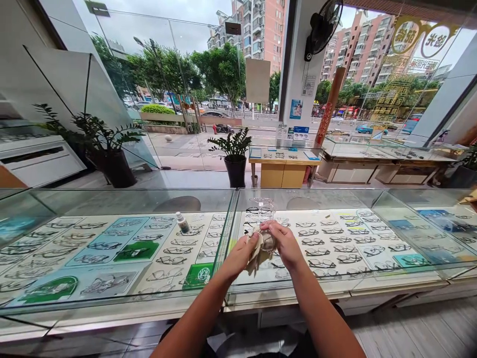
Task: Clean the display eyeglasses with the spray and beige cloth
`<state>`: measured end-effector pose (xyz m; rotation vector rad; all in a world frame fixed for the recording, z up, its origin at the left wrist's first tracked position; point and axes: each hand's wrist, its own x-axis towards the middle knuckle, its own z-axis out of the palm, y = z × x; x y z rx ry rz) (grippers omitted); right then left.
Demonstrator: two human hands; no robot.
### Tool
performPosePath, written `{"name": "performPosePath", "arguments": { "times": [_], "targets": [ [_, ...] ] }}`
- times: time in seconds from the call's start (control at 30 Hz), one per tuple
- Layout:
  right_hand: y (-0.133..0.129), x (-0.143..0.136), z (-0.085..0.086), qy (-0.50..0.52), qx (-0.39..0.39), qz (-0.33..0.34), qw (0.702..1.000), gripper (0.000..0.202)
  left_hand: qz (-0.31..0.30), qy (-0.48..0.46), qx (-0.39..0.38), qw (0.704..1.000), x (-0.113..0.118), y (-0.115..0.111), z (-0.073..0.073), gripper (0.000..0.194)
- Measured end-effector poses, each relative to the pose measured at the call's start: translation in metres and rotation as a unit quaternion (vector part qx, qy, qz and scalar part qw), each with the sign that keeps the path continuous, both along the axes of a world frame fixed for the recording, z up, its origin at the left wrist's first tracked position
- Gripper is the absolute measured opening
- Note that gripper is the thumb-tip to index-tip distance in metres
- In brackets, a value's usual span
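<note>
Above the glass display counter [238, 293], both my hands are closed and close together. My left hand [237, 257] pinches a crumpled beige cloth [255, 259] between thumb and fingers. Beside it, my right hand [286, 244] grips a pair of eyeglasses [267, 241] by its edge; the cloth covers part of it, and much of the frame is hidden. Just beyond my hands, several eyeglasses [258, 210] lie near the far side of the counter. To the left, a small white-capped spray bottle [182, 223] stands upright.
Rows of eyeglasses [175, 260] fill the display on both sides, with green cards [199, 275] among them. Past the counter stand a potted plant [235, 169] and a low wooden cabinet [282, 174]. A black fan [322, 29] hangs on the pillar.
</note>
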<state>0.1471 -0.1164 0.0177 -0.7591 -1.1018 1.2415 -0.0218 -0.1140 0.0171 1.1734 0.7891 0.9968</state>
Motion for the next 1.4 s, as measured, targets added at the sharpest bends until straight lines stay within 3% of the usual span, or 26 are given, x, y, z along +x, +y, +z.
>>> {"name": "performPosePath", "arguments": {
  "times": [0.23,0.43,0.5,0.73,0.93,1.0,1.23,1.3,1.4],
  "targets": [
    [-0.005,-0.014,-0.003,0.057,-0.037,-0.011,0.998,0.033,-0.022,-0.066,-0.021,0.997,0.016,-0.009,0.001,0.058],
    [-0.008,-0.025,-0.006,0.047,-0.003,-0.024,0.999,0.033,0.110,-0.084,0.003,0.990,0.033,-0.005,-0.009,0.059],
    [-0.009,-0.024,-0.005,0.036,0.002,-0.024,0.999,0.033,0.126,-0.072,0.015,0.989,0.032,-0.003,-0.011,0.058],
    [-0.009,-0.020,-0.004,0.087,-0.041,-0.041,0.995,0.035,0.016,-0.059,0.017,0.998,0.019,-0.003,-0.013,0.062],
    [-0.009,-0.029,-0.012,0.070,-0.015,-0.021,0.997,0.032,0.139,-0.035,0.061,0.988,0.025,0.002,-0.021,0.058],
    [-0.009,-0.027,-0.013,0.059,-0.011,-0.020,0.998,0.030,0.119,-0.020,0.070,0.990,0.020,0.006,-0.022,0.060],
    [-0.008,-0.022,-0.013,0.069,-0.031,-0.031,0.997,0.035,-0.064,-0.026,0.018,0.997,-0.009,0.007,-0.016,0.057],
    [-0.008,-0.026,-0.014,0.084,-0.040,-0.029,0.995,0.036,-0.067,-0.037,0.014,0.997,-0.006,0.005,-0.016,0.059],
    [-0.009,-0.033,-0.017,0.085,-0.033,-0.030,0.995,0.035,-0.002,-0.053,0.021,0.998,0.006,0.003,-0.019,0.059]
  ]
}}
